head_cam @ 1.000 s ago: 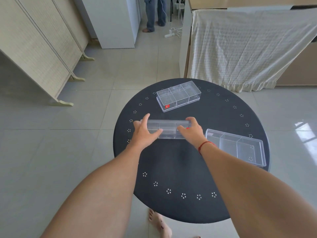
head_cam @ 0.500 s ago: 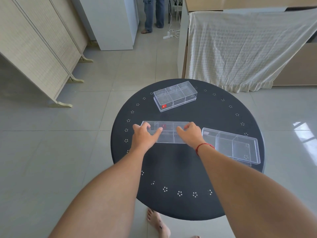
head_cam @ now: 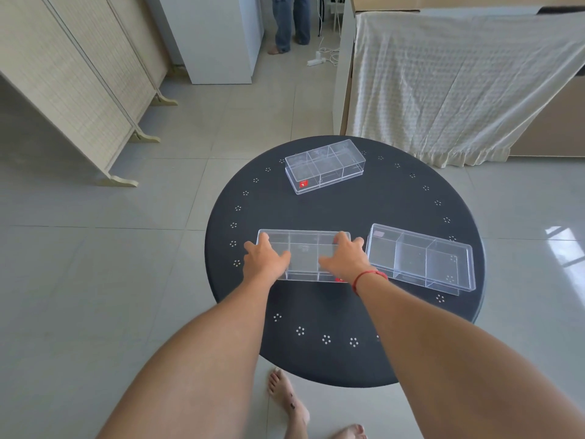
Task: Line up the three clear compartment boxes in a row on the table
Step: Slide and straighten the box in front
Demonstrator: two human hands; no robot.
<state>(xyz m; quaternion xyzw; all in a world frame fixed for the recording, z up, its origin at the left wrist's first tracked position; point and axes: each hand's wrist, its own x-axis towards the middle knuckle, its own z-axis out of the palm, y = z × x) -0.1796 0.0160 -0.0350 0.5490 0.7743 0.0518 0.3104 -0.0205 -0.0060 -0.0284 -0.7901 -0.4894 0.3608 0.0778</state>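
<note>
Three clear compartment boxes lie on a round black table [head_cam: 345,312]. My left hand [head_cam: 264,259] grips the left end of the middle box [head_cam: 304,253], and my right hand [head_cam: 346,259] grips its right end; this box lies flat on the table's left-centre. A second clear box [head_cam: 421,259] rests just to its right, slightly angled, a small gap between them. The third box [head_cam: 324,166], with a red sticker, sits apart at the table's far side, turned at an angle.
A folding screen [head_cam: 72,83] stands at the left. A cloth-draped piece of furniture [head_cam: 459,83] is behind the table. A person's legs [head_cam: 291,23] stand far back beside a white cabinet [head_cam: 218,36]. My bare feet [head_cam: 291,403] are under the table's near edge.
The box in my two hands has come down from a tilted, raised pose to lie flat on the table, close beside the right box. The other two boxes have not moved.
</note>
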